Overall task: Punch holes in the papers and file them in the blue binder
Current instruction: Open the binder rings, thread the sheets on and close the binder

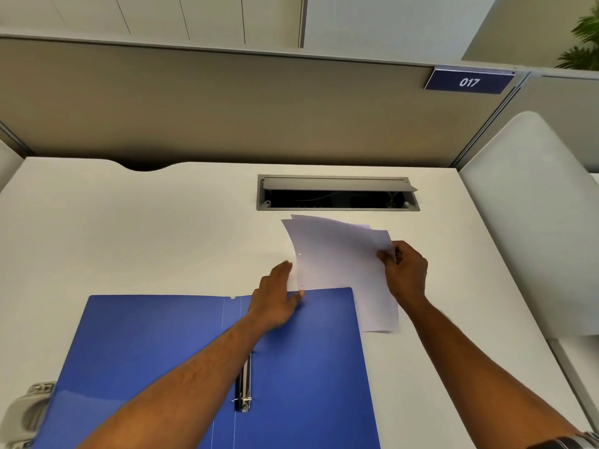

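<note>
White papers (340,270) pinched at their right edge by the right hand (405,273), thumb on top, fingers curled under. Left hand (275,296) lies flat, fingers straight, fingertips (287,265) touching the sheets' left edge near the punched holes; it grips nothing. Sheets are a thin stack, slightly fanned at the far corners, lifted and curved at the left side. Long axis runs from far-left to near-right, tilted a bit clockwise; punched edge faces left, toward the binder spine side. Near end of the stack overlaps the far right corner of the blue binder (308,367) and hangs past its right edge onto the tabletop (146,228).

Binder lies open and flat, near-centre of the tabletop, long axis left-right, spine running near-far. Ring mechanism (243,387) sits on the spine, mostly hidden under the left forearm; cannot tell if rings are open. Grey hole punch (27,406) at the binder's near-left edge, partly cut off by the frame.

Beyond the papers: grey cable tray (337,192) recessed in the tabletop, lid tipped up. Beige partition behind, blue sign (469,82) reading 017 at upper right. Green plant (583,40) at far right corner.
</note>
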Motion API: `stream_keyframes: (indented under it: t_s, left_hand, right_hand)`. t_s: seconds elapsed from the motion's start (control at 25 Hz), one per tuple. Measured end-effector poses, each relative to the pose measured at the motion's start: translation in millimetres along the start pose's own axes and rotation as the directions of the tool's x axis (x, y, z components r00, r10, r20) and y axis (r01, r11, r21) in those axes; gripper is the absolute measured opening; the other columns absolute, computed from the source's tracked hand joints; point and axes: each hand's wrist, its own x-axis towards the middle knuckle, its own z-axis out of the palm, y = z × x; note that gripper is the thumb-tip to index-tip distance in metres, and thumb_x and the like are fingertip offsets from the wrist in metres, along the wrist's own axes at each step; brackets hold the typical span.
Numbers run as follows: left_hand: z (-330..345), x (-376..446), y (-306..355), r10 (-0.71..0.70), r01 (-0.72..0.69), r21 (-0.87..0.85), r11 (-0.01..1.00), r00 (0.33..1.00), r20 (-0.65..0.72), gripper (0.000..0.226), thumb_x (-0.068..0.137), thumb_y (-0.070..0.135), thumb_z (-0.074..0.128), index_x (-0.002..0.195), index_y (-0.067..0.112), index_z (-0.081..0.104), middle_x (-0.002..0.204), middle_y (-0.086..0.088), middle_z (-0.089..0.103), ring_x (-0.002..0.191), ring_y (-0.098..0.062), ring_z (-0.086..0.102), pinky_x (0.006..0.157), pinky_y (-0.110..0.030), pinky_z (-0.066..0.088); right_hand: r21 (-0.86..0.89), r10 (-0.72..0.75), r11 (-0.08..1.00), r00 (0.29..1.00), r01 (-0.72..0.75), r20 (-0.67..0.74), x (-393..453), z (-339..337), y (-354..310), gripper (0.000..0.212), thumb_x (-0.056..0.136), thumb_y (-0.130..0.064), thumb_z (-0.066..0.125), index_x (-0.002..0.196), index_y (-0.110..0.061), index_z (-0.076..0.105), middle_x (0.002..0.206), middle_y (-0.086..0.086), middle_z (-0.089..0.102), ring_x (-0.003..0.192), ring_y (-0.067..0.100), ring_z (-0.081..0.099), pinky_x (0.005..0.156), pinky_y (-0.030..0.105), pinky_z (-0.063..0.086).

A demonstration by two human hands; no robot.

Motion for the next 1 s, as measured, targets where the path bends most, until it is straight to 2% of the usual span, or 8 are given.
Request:
stream_keyframes:
  t_s: [0.12,0.24,0.4,0.56,0.64,0.72,0.84,1.0]
  left_hand:
    - [-23.8,19.1,15.8,-0.189,0.100,-0.476,0.874,0.972,-0.143,0.067,0.095,0.031,0.062,0.152,0.016,0.030,0.157,-0.001,0.035,0.142,-0.022,0.037,0.117,-0.040,0.032]
    - [-53.2,33.7,33.7,-0.167,0.057,-0.662,0.747,0.980,-0.104,0.056,0.098,0.030,0.059,0.149,0.022,0.037,0.151,0.010,0.042,0.137,-0.012,0.043,0.115,-0.036,0.036]
    - [-91.4,28.3,51.8,-0.072,-0.102,-0.723,0.683,0.976,-0.205,0.020,0.098,0.019,0.059,0.116,0.015,0.067,0.114,-0.001,0.070,0.101,-0.017,0.064,0.092,-0.028,0.051]
    - [-87.6,2.8,35.3,-0.158,-0.022,-0.775,0.632,0.975,-0.157,0.005,0.094,0.012,0.065,0.094,0.015,0.070,0.091,-0.006,0.071,0.081,-0.020,0.065,0.080,-0.043,0.058]
    - [-70.5,-17.8,17.6,-0.241,0.075,-0.779,0.622,0.966,-0.099,0.005,0.090,0.014,0.070,0.087,0.018,0.070,0.087,-0.005,0.071,0.081,-0.021,0.064,0.075,-0.039,0.056]
    - [-46.3,-41.2,-2.0,-0.334,0.179,-0.763,0.621,0.941,-0.051,0.009,0.086,0.015,0.075,0.083,0.020,0.069,0.085,-0.004,0.072,0.080,-0.019,0.066,0.076,-0.033,0.055]
    - [-8.0,-75.4,-31.0,-0.401,0.298,-0.708,0.640,0.916,0.023,0.011,0.080,0.022,0.081,0.086,0.016,0.074,0.089,-0.004,0.077,0.085,-0.022,0.072,0.081,-0.039,0.061]
    - [10.3,-95.2,-36.0,-0.448,0.353,-0.625,0.696,0.894,0.005,0.016,0.079,0.025,0.082,0.081,0.013,0.072,0.083,-0.003,0.074,0.078,-0.023,0.071,0.069,-0.037,0.060]
  right_hand:
    - [0.111,-0.047,0.992,0.995,0.056,-0.083,5.6,-17.7,-22.5,0.006,0.094,-0.015,0.070,0.099,-0.011,0.071,0.090,0.002,0.070,0.080,0.022,0.064,0.077,0.032,0.054]
    - [0.272,-0.038,0.960,0.991,0.072,-0.131,11.4,-33.5,-49.3,0.012,0.094,-0.020,0.071,0.101,-0.010,0.072,0.092,0.005,0.074,0.078,0.020,0.067,0.073,0.028,0.058]
    - [0.445,-0.022,0.894,0.996,0.056,-0.081,10.4,-43.7,-72.4,0.017,0.091,-0.017,0.074,0.106,-0.007,0.073,0.095,0.002,0.075,0.074,0.007,0.064,0.071,0.018,0.058]
    - [0.507,0.128,0.852,0.991,-0.129,0.036,-4.7,-31.2,-58.4,0.024,0.087,-0.018,0.079,0.108,-0.007,0.073,0.101,0.006,0.077,0.084,0.022,0.070,0.080,0.034,0.059]
    - [0.501,0.203,0.834,0.973,-0.230,0.108,-25.9,-17.4,-43.2,0.025,0.085,-0.020,0.080,0.106,-0.009,0.073,0.101,0.006,0.077,0.087,0.027,0.072,0.081,0.040,0.061]
    - [0.449,0.277,0.832,0.946,-0.325,0.170,-54.7,-3.4,-22.7,0.026,0.084,-0.022,0.082,0.106,-0.012,0.073,0.101,0.005,0.077,0.089,0.029,0.073,0.082,0.045,0.062]
    - [0.267,0.385,0.865,0.903,-0.424,0.189,-100.8,13.8,14.7,0.025,0.079,-0.023,0.085,0.101,-0.019,0.073,0.098,0.001,0.077,0.086,0.027,0.074,0.083,0.050,0.062]
    - [0.106,0.410,0.898,0.900,-0.426,0.146,-139.0,13.7,38.1,0.021,0.079,-0.019,0.085,0.095,-0.020,0.072,0.092,0.000,0.074,0.086,0.028,0.071,0.082,0.048,0.060]
